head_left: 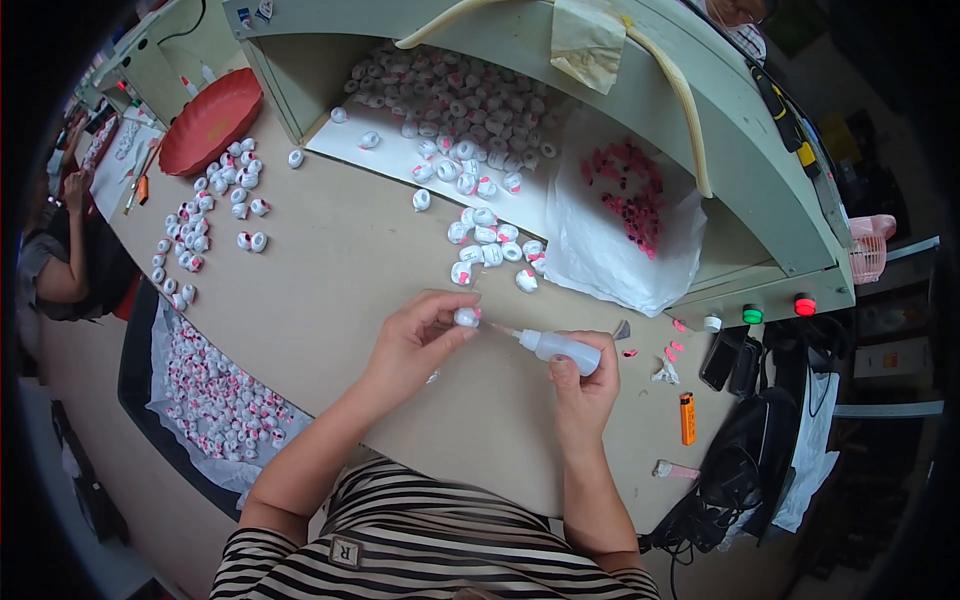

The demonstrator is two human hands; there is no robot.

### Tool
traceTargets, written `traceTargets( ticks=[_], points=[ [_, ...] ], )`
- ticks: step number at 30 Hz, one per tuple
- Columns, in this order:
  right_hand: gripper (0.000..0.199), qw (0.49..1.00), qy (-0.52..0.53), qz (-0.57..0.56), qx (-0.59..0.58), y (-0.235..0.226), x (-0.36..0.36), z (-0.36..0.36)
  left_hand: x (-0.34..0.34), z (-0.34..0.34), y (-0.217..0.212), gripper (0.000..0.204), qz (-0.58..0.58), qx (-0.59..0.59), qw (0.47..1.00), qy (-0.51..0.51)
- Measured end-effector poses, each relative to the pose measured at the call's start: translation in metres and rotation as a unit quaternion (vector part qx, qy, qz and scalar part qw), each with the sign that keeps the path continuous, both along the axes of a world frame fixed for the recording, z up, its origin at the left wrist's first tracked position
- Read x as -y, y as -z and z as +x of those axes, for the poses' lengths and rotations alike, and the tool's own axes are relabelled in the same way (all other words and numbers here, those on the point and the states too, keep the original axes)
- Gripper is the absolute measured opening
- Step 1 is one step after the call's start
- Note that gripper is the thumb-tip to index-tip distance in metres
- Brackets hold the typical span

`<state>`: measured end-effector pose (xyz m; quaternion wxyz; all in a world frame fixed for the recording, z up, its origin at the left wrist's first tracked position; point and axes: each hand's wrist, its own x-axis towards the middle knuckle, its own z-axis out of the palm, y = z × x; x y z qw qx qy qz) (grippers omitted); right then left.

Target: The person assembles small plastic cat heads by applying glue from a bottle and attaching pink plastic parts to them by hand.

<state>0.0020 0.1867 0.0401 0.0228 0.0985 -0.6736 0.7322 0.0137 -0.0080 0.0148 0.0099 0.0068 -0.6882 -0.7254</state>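
Note:
Between thumb and fingers, my left hand (425,328) pinches a small round white piece (467,317) with a pink spot. My right hand (585,385) grips a translucent squeeze bottle (560,350) with a thin needle tip, tilted toward that piece. The tip's end is at or very near the piece; whether they touch I cannot tell. Just beyond my hands lies a loose group of similar white pieces (490,254). Small pink parts with dark spots (637,215) rest on a white plastic sheet (590,272) at the far right.
A shelf opening holds a heap of white pieces (470,110). More white pieces (185,235) lie at left, by a red bowl (212,122). A lined black tray (135,385) is full of them. At right are an orange lighter (687,418), a black bag (745,450) and coloured buttons (752,314).

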Motion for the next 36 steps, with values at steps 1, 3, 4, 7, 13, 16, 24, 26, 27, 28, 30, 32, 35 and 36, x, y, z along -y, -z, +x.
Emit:
traceTargets(
  ticks=[1, 3, 4, 7, 13, 16, 24, 26, 27, 28, 30, 32, 35, 36],
  points=[
    [0.022, 0.999, 0.017, 0.035, -0.035, 0.002, 0.000, 0.000, -0.003, 0.003, -0.008, 0.032, 0.008, 0.050, 0.999, 0.011],
    [0.023, 0.991, 0.023, 0.102, -0.089, 0.004, 0.000, 0.000, -0.005, 0.003, -0.002, 0.031, -0.010, 0.028, 1.000, 0.008],
    [0.024, 0.975, 0.029, 0.166, -0.143, 0.004, 0.001, 0.001, -0.006, 0.003, -0.001, 0.031, -0.030, 0.004, 1.000, 0.005],
    [0.028, 0.965, 0.025, 0.205, -0.162, -0.001, 0.005, 0.002, -0.007, 0.003, -0.003, 0.029, -0.030, 0.013, 0.999, 0.000],
    [0.029, 0.955, 0.033, 0.223, -0.192, 0.002, 0.007, 0.001, -0.010, 0.004, 0.000, 0.028, -0.021, -0.002, 0.999, -0.024],
    [0.029, 0.954, 0.041, 0.225, -0.195, 0.002, 0.009, 0.001, -0.010, 0.004, 0.001, 0.028, -0.024, -0.011, 0.999, -0.026],
    [0.029, 0.951, 0.033, 0.225, -0.210, 0.004, 0.010, 0.001, -0.009, 0.004, 0.001, 0.029, -0.022, -0.011, 1.000, -0.019],
    [0.029, 0.951, 0.035, 0.228, -0.208, 0.004, 0.010, 0.001, -0.009, 0.005, 0.001, 0.029, -0.007, -0.007, 1.000, -0.019],
    [0.029, 0.951, 0.037, 0.223, -0.209, 0.004, 0.010, 0.000, -0.009, 0.005, 0.000, 0.029, -0.019, -0.009, 1.000, -0.019],
    [0.029, 0.952, 0.040, 0.218, -0.210, 0.003, 0.009, 0.000, -0.009, 0.005, 0.000, 0.029, -0.031, -0.010, 0.999, -0.020],
    [0.028, 0.952, 0.037, 0.221, -0.207, 0.003, 0.009, 0.001, -0.009, 0.004, 0.000, 0.029, -0.024, -0.009, 0.999, -0.019],
    [0.028, 0.953, 0.034, 0.223, -0.204, 0.003, 0.010, 0.001, -0.009, 0.005, 0.000, 0.029, -0.018, -0.007, 1.000, -0.018],
    [0.028, 0.953, 0.028, 0.218, -0.208, 0.004, 0.010, 0.001, -0.010, 0.005, -0.002, 0.029, -0.041, -0.019, 0.999, -0.013],
    [0.028, 0.955, 0.023, 0.213, -0.204, 0.004, 0.011, 0.001, -0.010, 0.004, -0.001, 0.029, -0.036, -0.019, 0.999, -0.013]
  ],
)
